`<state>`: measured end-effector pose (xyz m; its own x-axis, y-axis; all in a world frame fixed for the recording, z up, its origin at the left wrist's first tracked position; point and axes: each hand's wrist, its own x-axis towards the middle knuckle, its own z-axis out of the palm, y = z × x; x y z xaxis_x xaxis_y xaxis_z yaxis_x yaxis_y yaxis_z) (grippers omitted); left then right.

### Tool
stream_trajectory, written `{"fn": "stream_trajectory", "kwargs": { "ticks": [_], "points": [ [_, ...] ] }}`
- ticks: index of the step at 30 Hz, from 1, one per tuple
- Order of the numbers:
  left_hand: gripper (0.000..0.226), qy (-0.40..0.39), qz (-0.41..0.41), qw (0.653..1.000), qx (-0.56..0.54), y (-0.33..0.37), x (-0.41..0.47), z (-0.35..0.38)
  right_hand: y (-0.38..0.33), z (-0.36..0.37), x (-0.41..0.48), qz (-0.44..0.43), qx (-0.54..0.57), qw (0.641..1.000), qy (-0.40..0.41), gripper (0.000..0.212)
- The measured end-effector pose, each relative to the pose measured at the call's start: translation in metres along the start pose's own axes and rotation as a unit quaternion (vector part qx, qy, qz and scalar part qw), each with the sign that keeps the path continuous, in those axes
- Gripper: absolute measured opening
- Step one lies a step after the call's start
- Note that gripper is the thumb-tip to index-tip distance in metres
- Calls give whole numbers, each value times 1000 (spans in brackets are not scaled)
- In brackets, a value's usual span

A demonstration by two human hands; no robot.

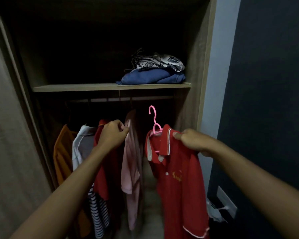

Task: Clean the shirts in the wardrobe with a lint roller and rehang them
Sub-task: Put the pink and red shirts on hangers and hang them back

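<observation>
The right hand (191, 139), in the right centre of the frame, is closed on the shoulder of a red polo shirt (178, 178), thumb pressed on the fabric just beside the white-trimmed collar, so the shirt hangs below and to the left of the hand. The shirt sits on a pink plastic hanger (154, 124) whose hook rises free above the collar, below the clothes rail (128, 99) and not touching it. The left hand (113, 133), at the centre of the frame, is curled shut, pinching the shoulder of a pale pink shirt (130, 169) that hangs from the rail; the cloth lies right against its fingertips and drops away beneath them. To the left of that hand, partly behind the forearm, hang a second red shirt (100, 178), a grey and white shirt (82, 144) and an orange garment (62, 152), with a navy and white striped garment (98, 214) lower down. In the upper centre, the wooden shelf (76, 87) above the rail carries folded blue clothing (154, 77) with a patterned black and white piece (160, 62) on top. A white wall socket (227, 201) shows at the lower right on the dark wall.
</observation>
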<state>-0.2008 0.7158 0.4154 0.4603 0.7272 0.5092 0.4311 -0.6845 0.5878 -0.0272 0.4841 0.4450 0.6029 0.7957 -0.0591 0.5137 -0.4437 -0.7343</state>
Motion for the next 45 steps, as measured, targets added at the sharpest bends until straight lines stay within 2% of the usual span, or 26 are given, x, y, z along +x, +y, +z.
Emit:
{"fn": "stream_trajectory", "kwargs": {
  "ticks": [3, 8, 11, 17, 21, 25, 34, 39, 42, 45],
  "points": [
    [19, -9, -11, 1000, 12, -11, 17, 14, 5, 23, 38, 4, 58, 997, 45, 58],
    [31, -47, -22, 997, 48, -39, 51, 34, 3, 54, 97, -11, -2, 991, 134, 48],
    [39, -62, -10, 995, 71, -55, 75, 43, 2, 64, 126, -3, -9, 985, 172, 50],
    [66, -177, 10, 979, 103, -77, 106, 69, 2, 77, 163, -11, -19, 974, 226, 50],
    [46, -208, 34, 970, 118, -86, 116, 90, -1, 73, 178, -20, -23, 966, 255, 48],
    [44, -211, 44, 969, 122, -86, 118, 99, 1, 66, 193, -8, -32, 969, 243, 50],
    [38, -191, 31, 974, 120, -76, 113, 102, 29, 67, 200, 3, -55, 978, 199, 45],
    [48, -168, 12, 978, 124, -70, 99, 100, 45, 61, 198, -16, -75, 973, 218, 40],
    [46, -107, 25, 990, 86, -68, 77, 88, 48, 68, 185, -94, -53, 947, 304, 33],
    [48, 9, 66, 996, 59, -75, 47, 72, 37, 90, 166, -187, -33, 922, 339, 24]
  ]
}}
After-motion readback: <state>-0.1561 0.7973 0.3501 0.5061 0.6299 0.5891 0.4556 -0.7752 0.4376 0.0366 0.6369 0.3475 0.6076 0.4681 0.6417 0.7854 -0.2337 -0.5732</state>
